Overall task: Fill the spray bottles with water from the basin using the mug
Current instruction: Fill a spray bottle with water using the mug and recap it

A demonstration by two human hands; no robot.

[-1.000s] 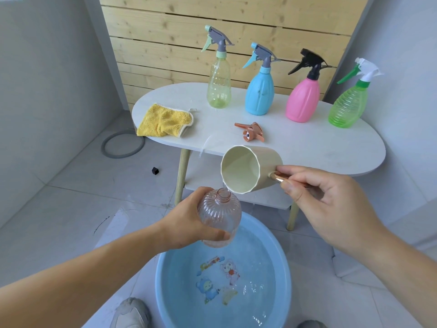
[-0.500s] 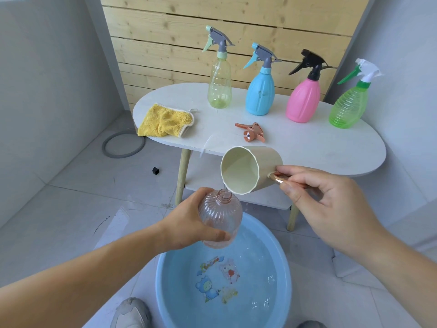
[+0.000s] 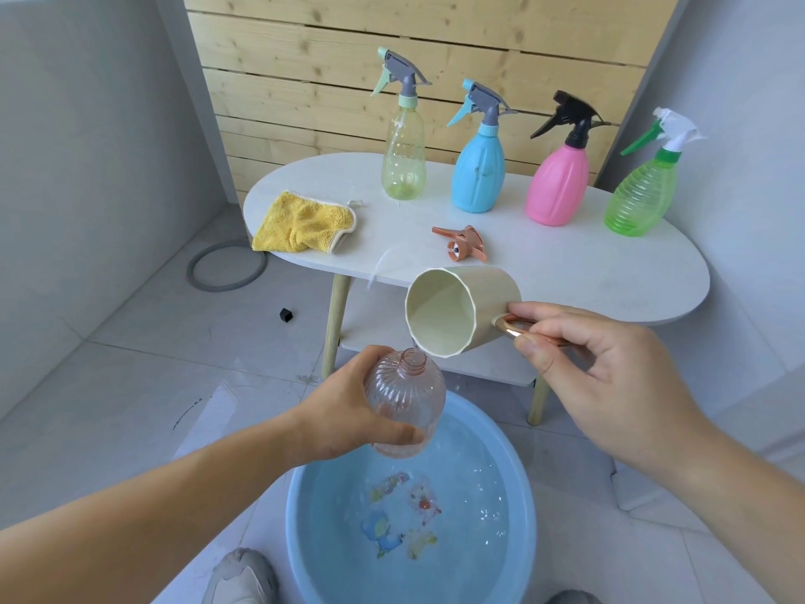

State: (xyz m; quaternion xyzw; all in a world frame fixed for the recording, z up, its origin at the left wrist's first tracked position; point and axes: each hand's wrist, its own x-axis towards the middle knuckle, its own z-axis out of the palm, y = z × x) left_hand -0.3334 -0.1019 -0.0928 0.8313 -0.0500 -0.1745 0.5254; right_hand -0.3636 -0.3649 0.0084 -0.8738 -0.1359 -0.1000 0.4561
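Observation:
My left hand (image 3: 344,411) grips a clear pinkish ribbed bottle (image 3: 405,398) with no cap, held upright over the blue basin (image 3: 305,507) of water. My right hand (image 3: 601,368) pinches the copper handle of a cream mug (image 3: 457,313), tipped over on its side with its lip just above the bottle's neck. A thin trickle runs from the lip into the neck. The bottle's orange spray head (image 3: 461,242) lies on the white table (image 3: 610,272). Behind it stand the yellow-green bottle (image 3: 403,167), blue bottle (image 3: 478,176), pink bottle (image 3: 557,185) and green bottle (image 3: 640,194).
A yellow cloth (image 3: 300,222) lies on the table's left end. A grey ring (image 3: 226,270) and a small black cube (image 3: 286,315) lie on the tiled floor to the left. A lower shelf sits under the tabletop. My shoes show beside the basin's near rim.
The mug stays tipped over the bottle's neck and both hands hold almost still. Ripples in the basin water have shifted.

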